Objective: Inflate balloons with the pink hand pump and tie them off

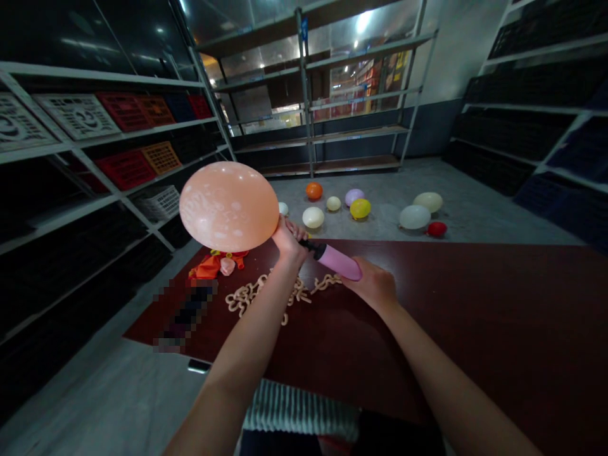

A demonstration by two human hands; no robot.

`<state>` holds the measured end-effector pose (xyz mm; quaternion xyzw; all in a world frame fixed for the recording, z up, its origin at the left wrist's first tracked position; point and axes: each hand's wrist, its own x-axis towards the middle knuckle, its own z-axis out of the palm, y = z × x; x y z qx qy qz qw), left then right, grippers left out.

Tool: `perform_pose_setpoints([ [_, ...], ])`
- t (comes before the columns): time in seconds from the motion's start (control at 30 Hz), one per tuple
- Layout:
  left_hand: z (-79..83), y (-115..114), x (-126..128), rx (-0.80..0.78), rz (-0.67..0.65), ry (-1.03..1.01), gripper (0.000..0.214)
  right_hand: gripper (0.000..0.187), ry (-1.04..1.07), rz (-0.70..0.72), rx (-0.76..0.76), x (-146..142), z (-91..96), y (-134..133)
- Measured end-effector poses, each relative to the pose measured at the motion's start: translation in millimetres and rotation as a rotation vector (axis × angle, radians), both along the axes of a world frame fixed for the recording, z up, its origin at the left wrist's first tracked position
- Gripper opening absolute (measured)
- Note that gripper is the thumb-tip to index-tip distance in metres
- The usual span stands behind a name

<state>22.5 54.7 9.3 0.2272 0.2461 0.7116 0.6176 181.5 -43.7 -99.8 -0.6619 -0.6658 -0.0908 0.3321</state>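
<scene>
A large inflated peach balloon [228, 206] bulges to the left of my left hand [291, 239], whose fingers are closed round its neck at the black nozzle end of a hand balloon pump [337, 261]. My right hand [375, 282] is wrapped round the near end of the pump's pink barrel. The pump is held slanted above the dark red table [465, 316]. Beneath my hands lie several tan, curled pieces [247, 292], partly hidden by my left forearm. Limp orange balloons [205, 268] and a pale pink one [227, 266] rest near the table's left edge.
Several inflated balloons lie on the grey floor beyond the table, among them an orange one [314, 190], a yellow one [360, 208] and a red one [436, 229]. A blurred-out dark object [187, 316] is at the table's left. Shelves with crates [78, 116] stand left.
</scene>
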Motion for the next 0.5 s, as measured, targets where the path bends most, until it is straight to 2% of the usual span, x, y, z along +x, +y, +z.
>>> perform_pose_setpoints([
  [0.2,21.9,-1,-54,-0.018,0.083,-0.068,0.057,0.036,-0.054,0.051,-0.007,-8,3.2,-6],
  [0.33,42.5,-2,-85,0.045,0.071,-0.027,0.057,0.041,-0.059,0.077,-0.039,-10,5.2,-9],
  [0.43,60.9,-7,-95,0.113,0.073,-0.02,0.058,0.043,-0.049,0.083,-0.055,-11,6.9,-10],
  [0.5,73.7,-13,-94,0.17,0.075,0.013,0.058,0.044,-0.035,0.082,-0.057,-11,7.4,-9],
])
